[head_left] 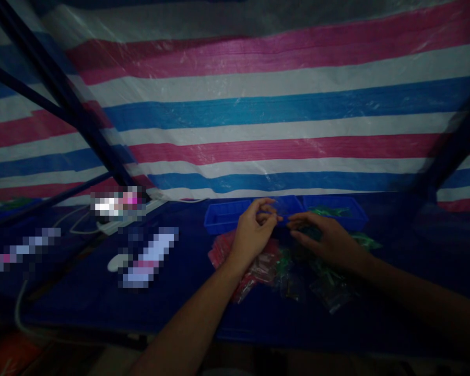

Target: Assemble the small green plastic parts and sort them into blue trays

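Observation:
My left hand (pixel 255 225) is raised over the work surface, its fingers bent in a pinch. A clear plastic bag (pixel 284 205) shows faintly at its fingertips. Just to the right, my right hand (pixel 326 237) reaches toward it, thumb apart from the curled fingers; nothing can be made out between them. Beneath my left hand lies a pile of red plastic packets (pixel 224 249). Below my right hand are clear bags (pixel 331 290) with dark and green contents, partly covered by the hand and its shadow.
Behind the hands stand blue trays: a left tray (pixel 219 216) and a right tray (pixel 354 211) with green pieces. Further left on the blue table (pixel 172 308) are a white round object (pixel 118 262), a power strip (pixel 135 218) and cables. A striped sheet (pixel 258 115) hangs behind.

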A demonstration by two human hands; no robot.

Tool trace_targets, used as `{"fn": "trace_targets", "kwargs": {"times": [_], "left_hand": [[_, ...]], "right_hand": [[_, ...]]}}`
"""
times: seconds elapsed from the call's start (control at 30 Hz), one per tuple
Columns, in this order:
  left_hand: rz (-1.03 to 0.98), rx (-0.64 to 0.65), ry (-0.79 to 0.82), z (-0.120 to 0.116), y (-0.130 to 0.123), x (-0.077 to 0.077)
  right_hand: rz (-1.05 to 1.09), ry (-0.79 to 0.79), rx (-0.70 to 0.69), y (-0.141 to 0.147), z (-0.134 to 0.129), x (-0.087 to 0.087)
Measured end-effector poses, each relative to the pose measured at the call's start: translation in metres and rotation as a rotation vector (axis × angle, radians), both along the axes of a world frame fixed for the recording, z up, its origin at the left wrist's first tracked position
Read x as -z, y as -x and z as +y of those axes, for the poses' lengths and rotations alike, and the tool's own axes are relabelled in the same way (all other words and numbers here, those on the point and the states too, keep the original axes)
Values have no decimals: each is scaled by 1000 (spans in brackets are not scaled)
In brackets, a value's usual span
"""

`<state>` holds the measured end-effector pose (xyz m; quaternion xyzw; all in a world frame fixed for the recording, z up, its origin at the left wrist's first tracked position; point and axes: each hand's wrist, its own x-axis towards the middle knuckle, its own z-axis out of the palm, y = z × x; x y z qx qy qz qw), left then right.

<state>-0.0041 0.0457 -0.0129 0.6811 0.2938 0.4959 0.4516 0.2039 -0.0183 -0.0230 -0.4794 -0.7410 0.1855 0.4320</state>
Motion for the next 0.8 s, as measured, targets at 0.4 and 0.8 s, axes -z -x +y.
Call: {"fn": "trace_targets", "kwargs": {"times": [0.4, 0.8], "left_hand": [[-87, -9, 102, 3, -1, -5], [-128, -7, 124, 5, -2, -2]], "right_hand": [[-148, -12, 61, -10, 6, 4], [-326, -217, -512, 6, -17, -16]]}}
